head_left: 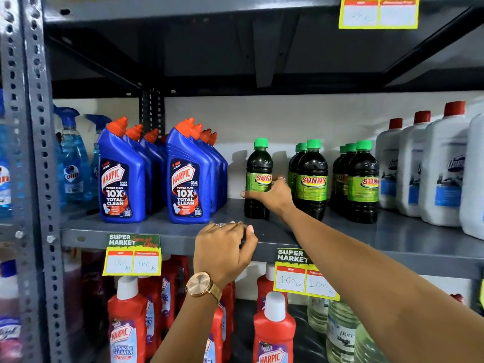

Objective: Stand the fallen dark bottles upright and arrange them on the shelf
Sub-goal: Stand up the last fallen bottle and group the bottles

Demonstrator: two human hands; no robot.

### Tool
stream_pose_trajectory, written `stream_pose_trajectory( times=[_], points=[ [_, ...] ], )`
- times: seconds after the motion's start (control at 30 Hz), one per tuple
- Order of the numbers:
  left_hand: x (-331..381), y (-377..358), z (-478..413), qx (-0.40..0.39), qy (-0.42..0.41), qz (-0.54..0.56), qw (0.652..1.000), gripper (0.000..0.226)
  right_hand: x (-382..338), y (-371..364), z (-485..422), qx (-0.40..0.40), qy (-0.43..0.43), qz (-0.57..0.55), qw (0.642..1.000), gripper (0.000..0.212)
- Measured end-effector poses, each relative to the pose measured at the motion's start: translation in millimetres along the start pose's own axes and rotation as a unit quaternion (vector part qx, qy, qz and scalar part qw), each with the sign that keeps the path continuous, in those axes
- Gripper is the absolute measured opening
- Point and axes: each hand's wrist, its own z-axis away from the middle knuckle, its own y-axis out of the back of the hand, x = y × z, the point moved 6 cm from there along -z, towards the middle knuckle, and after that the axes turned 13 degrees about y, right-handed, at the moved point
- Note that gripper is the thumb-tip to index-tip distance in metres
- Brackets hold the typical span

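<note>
A dark bottle point(258, 166) with a green cap and a green SUNNY label stands upright on the grey shelf point(157, 226), left of the others. My right hand point(272, 196) is wrapped around its lower body. To its right, two short rows of the same dark bottles stand upright, one row point(311, 179) in the middle and one row point(362, 182) further right. My left hand point(225, 247) rests curled on the shelf's front edge, with a watch on the wrist, holding nothing. No fallen bottle is visible.
Blue Harpic bottles point(188, 176) stand in two rows left of the held bottle, with a gap between. White jugs with red caps point(442, 163) fill the right end. Blue spray bottles point(74, 163) stand far left. Red Harpic bottles point(273, 328) and price tags point(132, 254) sit below.
</note>
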Motion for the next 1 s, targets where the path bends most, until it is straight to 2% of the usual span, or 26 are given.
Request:
stream_pose_trajectory(
  times=[0.07, 0.17, 0.23, 0.43, 0.57, 0.8, 1.0],
  points=[
    [0, 0, 0, 0.000, 0.003, 0.002, 1.000, 0.038, 0, -3, 0, -0.008, -0.010, -0.022, 1.000, 0.082],
    [1, 0, 1, 0.000, 0.004, 0.002, 1.000, 0.038, -1, -6, 1, -0.028, -0.007, -0.077, 0.997, 0.053],
    [1, 1, 1, 0.000, 0.003, 0.004, 1.000, 0.038, -2, -3, 3, -0.020, 0.011, -0.046, 0.999, 0.048],
    [1, 0, 0, 0.003, 0.007, -0.005, 1.000, 0.037, 1, 3, 2, 0.022, 0.023, 0.019, 0.999, 0.086],
    [1, -1, 0, 0.015, 0.001, -0.006, 1.000, 0.036, 2, 0, -2, 0.026, 0.023, 0.032, 0.999, 0.088],
    [2, -2, 0, 0.016, -0.004, -0.009, 1.000, 0.036, 4, 1, -2, 0.011, 0.028, 0.009, 1.000, 0.074],
    [2, 2, 1, -0.007, -0.005, 0.007, 1.000, 0.038, -3, 7, 5, -0.009, 0.027, 0.050, 0.998, 0.099]
  ],
)
